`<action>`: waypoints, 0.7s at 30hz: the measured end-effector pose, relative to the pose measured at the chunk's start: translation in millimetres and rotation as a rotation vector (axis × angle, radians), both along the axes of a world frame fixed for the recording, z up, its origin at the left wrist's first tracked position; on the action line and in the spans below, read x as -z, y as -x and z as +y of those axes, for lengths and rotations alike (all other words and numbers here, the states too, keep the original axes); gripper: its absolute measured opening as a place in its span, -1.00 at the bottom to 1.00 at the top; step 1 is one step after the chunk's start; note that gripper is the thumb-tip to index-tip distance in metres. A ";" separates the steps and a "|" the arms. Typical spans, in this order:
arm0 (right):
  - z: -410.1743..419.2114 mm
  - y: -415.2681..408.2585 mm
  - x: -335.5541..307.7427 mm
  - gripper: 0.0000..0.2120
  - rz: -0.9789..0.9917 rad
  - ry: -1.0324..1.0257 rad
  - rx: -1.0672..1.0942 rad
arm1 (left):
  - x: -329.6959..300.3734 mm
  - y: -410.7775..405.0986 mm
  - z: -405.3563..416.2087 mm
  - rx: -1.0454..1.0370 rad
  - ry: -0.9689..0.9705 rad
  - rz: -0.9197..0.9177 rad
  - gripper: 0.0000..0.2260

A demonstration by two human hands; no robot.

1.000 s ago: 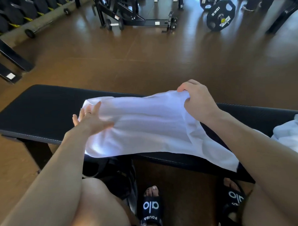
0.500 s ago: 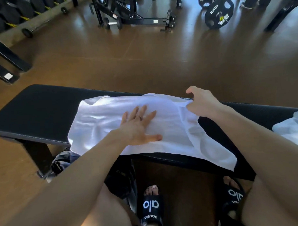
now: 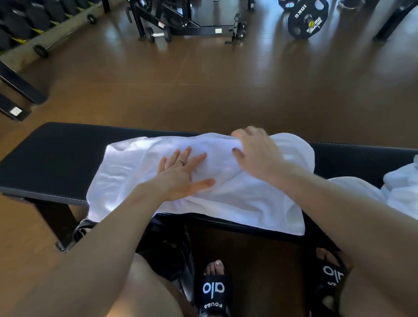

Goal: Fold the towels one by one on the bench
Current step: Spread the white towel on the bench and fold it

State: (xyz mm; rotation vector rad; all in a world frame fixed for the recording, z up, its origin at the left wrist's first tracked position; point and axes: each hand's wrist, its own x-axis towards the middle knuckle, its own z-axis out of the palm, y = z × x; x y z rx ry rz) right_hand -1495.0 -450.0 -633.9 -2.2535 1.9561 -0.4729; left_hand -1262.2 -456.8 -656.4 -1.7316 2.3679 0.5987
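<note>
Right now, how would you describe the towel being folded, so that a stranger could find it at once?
Look at the long black bench across the brown gym floor. On the middle of its pad lies a white towel, its near edge hanging over the front. Unlike the crumpled white pile at the bench's right end, it has both hands on it: the left hand pressing flat, the right hand gripping a fold.

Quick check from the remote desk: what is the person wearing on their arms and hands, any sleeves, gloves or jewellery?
Both forearms are bare, with no sleeves or gloves in view. The left hand wears a thin ring on one finger. The right hand shows no ring, watch or band that can be made out; it is slightly blurred.
</note>
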 end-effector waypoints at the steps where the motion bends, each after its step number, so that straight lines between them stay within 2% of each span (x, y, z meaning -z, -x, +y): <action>1: 6.3 -12.0 6.8 -0.56 -0.021 -0.072 -0.069 | 0.9 1.2 -2.1 -0.024 0.008 0.013 -0.32; 5: 15.7 -20.4 34.2 -0.48 0.210 -0.308 -0.167 | 6.5 -17.7 -12.8 -0.110 0.042 0.004 -0.41; 7: 17.7 -17.9 38.1 -0.47 0.263 -0.302 -0.164 | 7.7 -27.8 -16.5 -0.135 0.106 0.027 -0.45; 10: 25.8 -26.2 37.2 -0.50 0.282 -0.237 -0.182 | 2.3 -31.2 -24.9 -0.228 0.341 0.165 -0.55; 12: 28.9 -31.0 33.9 -0.56 0.272 -0.204 -0.191 | 0.7 -32.3 -32.8 -0.260 0.435 0.190 -0.59; 17: 17.2 -44.6 8.8 -0.63 0.295 -0.246 -0.169 | 9.5 -40.7 -45.2 -0.271 0.279 0.092 -0.60; 21: -10.6 -69.8 -4.3 -0.65 0.048 -0.155 -0.179 | 2.8 -38.7 -48.1 -0.318 0.351 0.131 -0.70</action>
